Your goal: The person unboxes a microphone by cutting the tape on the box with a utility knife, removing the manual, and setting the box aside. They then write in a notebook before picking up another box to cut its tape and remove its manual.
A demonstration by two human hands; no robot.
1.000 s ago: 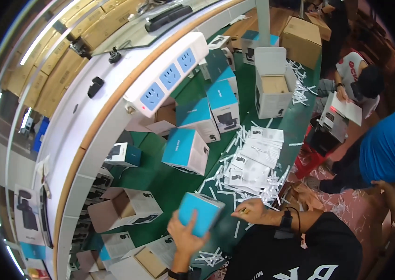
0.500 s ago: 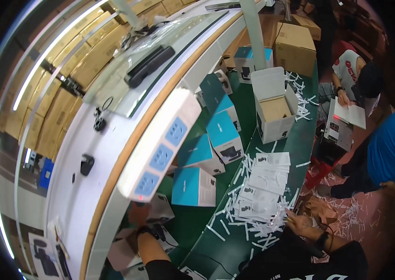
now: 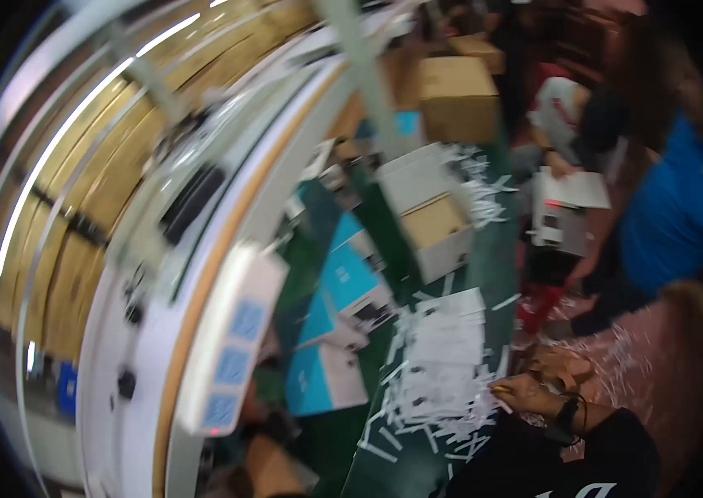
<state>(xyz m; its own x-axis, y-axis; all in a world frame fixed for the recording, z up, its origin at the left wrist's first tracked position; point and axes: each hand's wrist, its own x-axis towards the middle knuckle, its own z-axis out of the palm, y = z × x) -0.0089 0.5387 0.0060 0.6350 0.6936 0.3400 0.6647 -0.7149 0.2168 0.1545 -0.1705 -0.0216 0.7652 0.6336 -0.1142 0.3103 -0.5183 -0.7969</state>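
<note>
My right hand (image 3: 529,393), with a dark band at the wrist, is at the right edge of a heap of white paper strips (image 3: 443,427). Its fingers are pinched together; what lies between them is too blurred to name. Beside it, a pile of white printed leaflets (image 3: 444,353) rests on the strips. My left forearm (image 3: 271,466) reaches under the shelf at lower left, near blue-and-white boxes (image 3: 326,380). Blur and shade around the white power strip (image 3: 231,344) hide the fingers of that hand.
An open white carton (image 3: 434,224) stands on the green table (image 3: 492,270), with a brown carton (image 3: 458,95) behind it. The raised white shelf (image 3: 139,365) runs along the left. At right a seated person (image 3: 563,116) handles a white box, beside someone in blue (image 3: 675,224).
The whole view has shifted and blurred, with the table's things now further left. My right hand stays beside the strips with fingers pinched; my left forearm remains under the shelf.
</note>
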